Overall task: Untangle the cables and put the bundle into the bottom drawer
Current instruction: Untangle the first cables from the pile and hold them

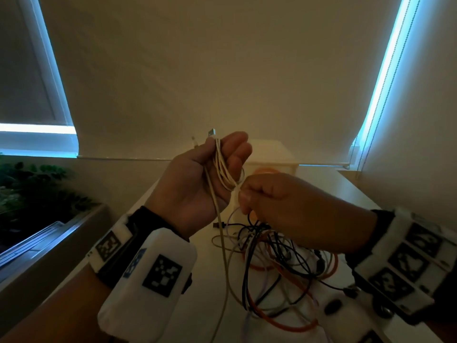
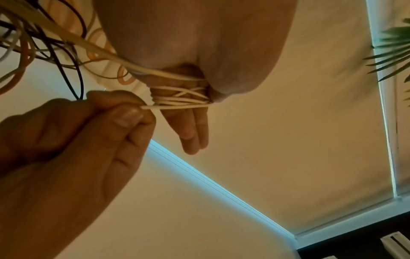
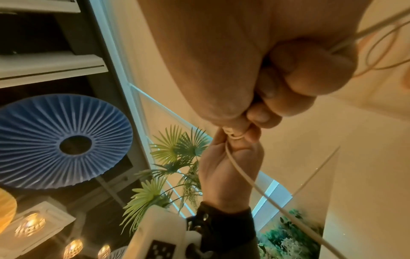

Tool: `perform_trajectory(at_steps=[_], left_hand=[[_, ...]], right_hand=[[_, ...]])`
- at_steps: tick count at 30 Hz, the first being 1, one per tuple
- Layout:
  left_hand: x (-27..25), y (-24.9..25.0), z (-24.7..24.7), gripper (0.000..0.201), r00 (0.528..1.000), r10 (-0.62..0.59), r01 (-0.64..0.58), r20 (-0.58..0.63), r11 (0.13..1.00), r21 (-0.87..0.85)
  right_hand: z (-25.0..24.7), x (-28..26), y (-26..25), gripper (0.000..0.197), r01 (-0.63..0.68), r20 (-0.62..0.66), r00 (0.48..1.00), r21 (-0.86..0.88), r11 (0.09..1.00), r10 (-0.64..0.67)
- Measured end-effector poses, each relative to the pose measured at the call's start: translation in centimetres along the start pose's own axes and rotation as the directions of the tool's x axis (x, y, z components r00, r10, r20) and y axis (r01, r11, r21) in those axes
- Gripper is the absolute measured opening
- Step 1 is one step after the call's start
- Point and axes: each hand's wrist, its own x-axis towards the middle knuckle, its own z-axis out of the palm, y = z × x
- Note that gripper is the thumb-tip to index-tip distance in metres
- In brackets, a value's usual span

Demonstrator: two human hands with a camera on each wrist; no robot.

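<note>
The left hand (image 1: 195, 184) is raised above the counter (image 1: 197, 280), palm toward the head camera. A white cable (image 1: 223, 169) is wound in several loops around its fingers (image 2: 188, 126). In the left wrist view the turns cross over one another at the base of the fingers, and the fingertips extend straight beyond the coil. A metal USB plug (image 1: 211, 132) stands up above the hand, and a second, thinner connector (image 1: 194, 142) protrudes just beside the thumb. One strand of the cable hangs from the palm down toward the counter.

The right hand (image 1: 291, 206) is just beside the left, its fingers curled. Thumb and forefinger pinch a strand of the white cable (image 2: 177, 107) where it leaves the coil. The strand runs taut and level between the two hands.

Below and behind the hands, a tangle of cables (image 1: 279, 263) lies on the counter: black, white and orange strands looped through one another. A black plug (image 1: 218, 225) lies at the left edge of the tangle.

Farther back on the counter stands a white drawer unit (image 1: 274, 154), mostly hidden by the hands; whether its drawers are open or closed cannot be told. Behind it hangs a cream roller blind (image 1: 222, 70). A green plant (image 1: 32, 184) stands at far left.
</note>
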Motion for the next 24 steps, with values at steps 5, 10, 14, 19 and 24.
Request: perform_trajectory(at_steps=[5,10,14,19,24], left_hand=[[0.2,-1.3,-0.3,0.034,0.999,-0.042,0.042,0.015,0.999,0.028],[0.3,-0.8,-0.8,0.031,0.989,-0.083,0.078,0.123,0.996,0.043],[-0.1,-1.6,-0.2,0.033,0.978,-0.108,0.074,0.178,0.980,0.186],[-0.3,-2.1,-0.2,0.037,0.999,-0.029,0.021,0.022,0.948,0.316],[-0.9,-2.1,-0.4,0.045,0.996,-0.087,0.085,-0.008,0.949,0.303]], right_hand=[[0.2,-1.0,1.9,0.024,-0.004,-0.027,1.000,-0.118,0.993,0.001],[-1.1,-1.4,3.4,0.024,-0.093,0.075,0.992,-0.056,0.994,0.097],[-1.9,-1.0,4.2,0.023,-0.105,0.046,0.993,-0.068,0.992,0.108],[-2.4,-2.1,4.5,0.021,-0.106,0.140,0.982,-0.133,0.985,0.124],[-3.8,-5.6,2.9,0.020,-0.083,0.171,0.981,-0.075,0.994,0.095]])
